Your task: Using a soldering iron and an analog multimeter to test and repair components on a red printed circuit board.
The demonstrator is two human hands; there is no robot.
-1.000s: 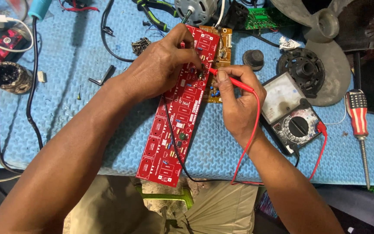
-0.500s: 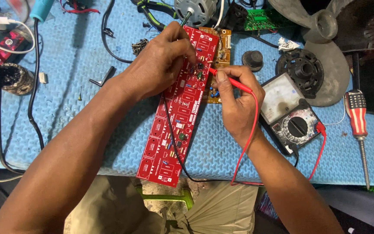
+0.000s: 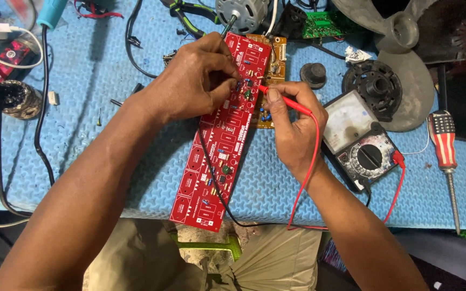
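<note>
R hand [image 3: 292, 126] fingers pinch red probe [image 3: 284, 101], tip barely shifted on red board [image 3: 225, 143]; L hand [image 3: 195, 83] at 10 o'clock, fingers curled on it, so probing continues

I see even, soft light from above — bright enough that the textured blue foam mat [image 3: 82, 108] reads clearly, with only faint shadows under the forearms. There is mild glare on the analogue meter's pale dial face [image 3: 349, 117], right of the mat's middle. Focus is sharp there — the mat's far edge bows slightly.
</note>
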